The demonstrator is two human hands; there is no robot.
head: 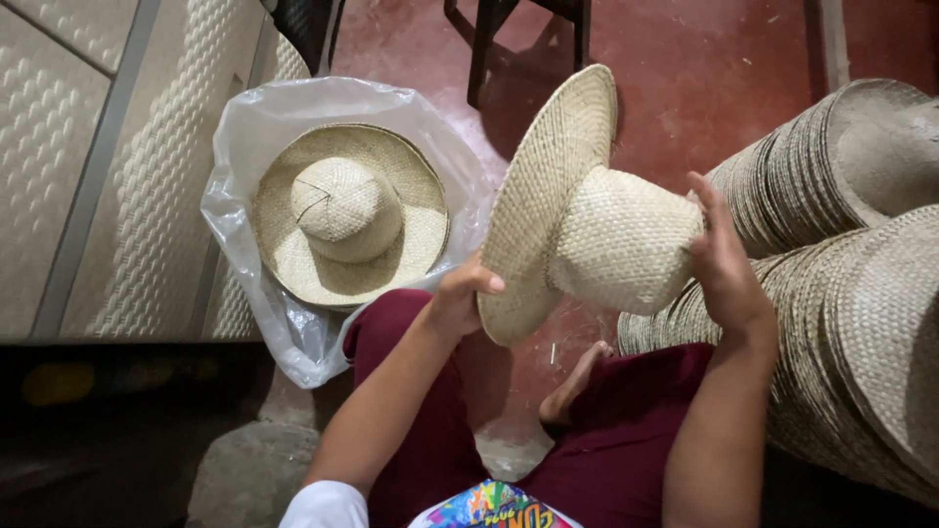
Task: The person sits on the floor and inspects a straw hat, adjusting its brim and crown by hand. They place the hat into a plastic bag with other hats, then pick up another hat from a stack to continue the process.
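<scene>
The left hand (460, 293) is closed on the lower edge of the brim of a pale woven straw hat with a round crown (587, 220), thumb over the rim and fingers behind it, while the right hand (722, 259) lies flat and spread against the top of the crown, fingers pointing up, pressing rather than clasping. The hat is held in the air above the person's lap, turned on its side so that the brim stands nearly upright and the crown points to the right. Two hats can be counted singly: this one, and a second straw hat of the same weave (347, 210) lying crown up, on what may be others below it, in an open clear plastic bag (245, 147) on the left, beside a cream quilted mattress-like surface (59, 147). To the right lie two long stacks of nested straw hats (831, 244), one above the other, both lying on their sides; their single hats are too many and too tightly packed to count, and both stacks are cut off by the right edge. Below the held hat the person's dark red trousers (606, 440) and one bare foot (577, 381) show; the other foot is hidden. At the bottom edge a bright many-coloured printed patch (494, 508) on the white shirt is partly cut off. At the top, two dark chair legs (484, 49) stand on the red floor (704, 68), the seat out of view. The lower left corner is too dark to make out.
</scene>
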